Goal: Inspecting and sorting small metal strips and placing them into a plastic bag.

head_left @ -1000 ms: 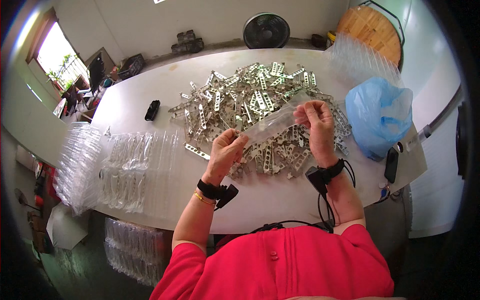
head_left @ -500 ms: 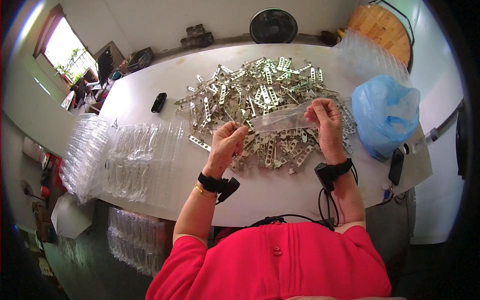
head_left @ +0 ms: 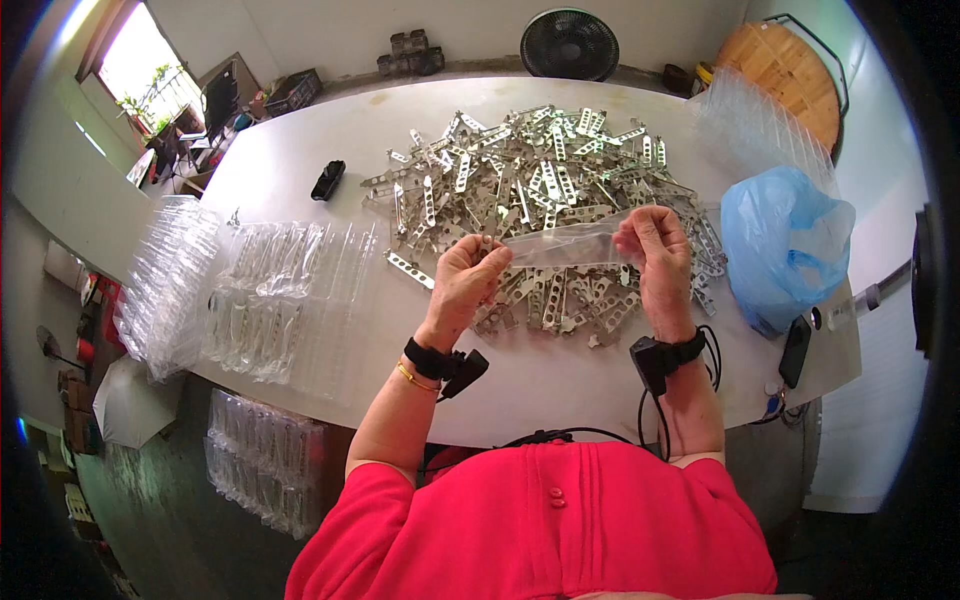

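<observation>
My right hand [head_left: 660,265] is closed on one end of a long, narrow clear plastic bag [head_left: 570,245], stretched sideways above a pile of metal strips. The bag's other end reaches the fingertips of my left hand [head_left: 462,288]; whether they grip it too I cannot tell. My left fingers are pinched together, and a thin metal strip [head_left: 492,222] seems to stick up from them, its lower part hidden. Under and beyond both hands spreads the heap of flat, perforated metal strips [head_left: 545,185]. One loose strip [head_left: 410,270] lies just left of my left hand.
Clear plastic trays [head_left: 265,300] with bagged pieces lie at the left, beside stacked trays [head_left: 170,290]. A blue plastic bag [head_left: 785,245] and a phone [head_left: 795,352] are at the right. A black object [head_left: 327,180] lies far left; cables run along the near edge.
The view has shifted slightly. My left hand has turned a little, and a thin strip now shows above its fingers. The clear bag stays stretched between my hands.
</observation>
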